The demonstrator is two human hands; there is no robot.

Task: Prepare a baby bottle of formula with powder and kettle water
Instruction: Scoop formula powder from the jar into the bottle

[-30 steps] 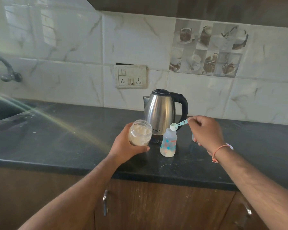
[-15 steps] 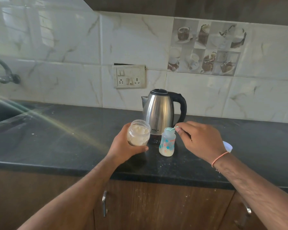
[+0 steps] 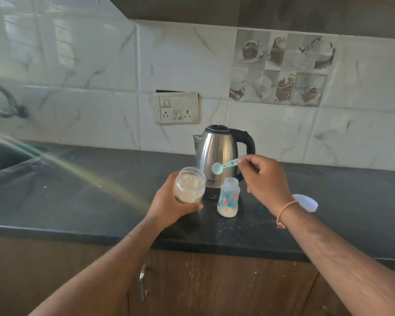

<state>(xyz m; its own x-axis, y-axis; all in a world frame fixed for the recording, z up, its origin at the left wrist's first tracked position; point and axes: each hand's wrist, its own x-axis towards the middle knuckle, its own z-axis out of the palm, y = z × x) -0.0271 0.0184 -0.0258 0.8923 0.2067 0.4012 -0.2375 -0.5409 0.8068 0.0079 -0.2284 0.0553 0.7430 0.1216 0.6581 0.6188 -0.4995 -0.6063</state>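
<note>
Bottle [image 3: 228, 197] before kettle [image 3: 219, 156], beside powder jar [image 3: 189, 185]

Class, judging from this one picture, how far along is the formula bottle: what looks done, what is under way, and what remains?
Done: the baby bottle stands uncapped on the counter with pale contents at its bottom. In hand: the left hand grips the open powder jar; the right hand pinches the scoop above the bottle. Left: pouring from the kettle, which stands untouched, and capping.

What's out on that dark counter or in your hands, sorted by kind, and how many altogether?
Steel electric kettle: 1
Clear baby bottle with coloured dots: 1
Clear jar of pale powder: 1
Mint plastic scoop: 1
Translucent white cap: 1
Total: 5
</note>
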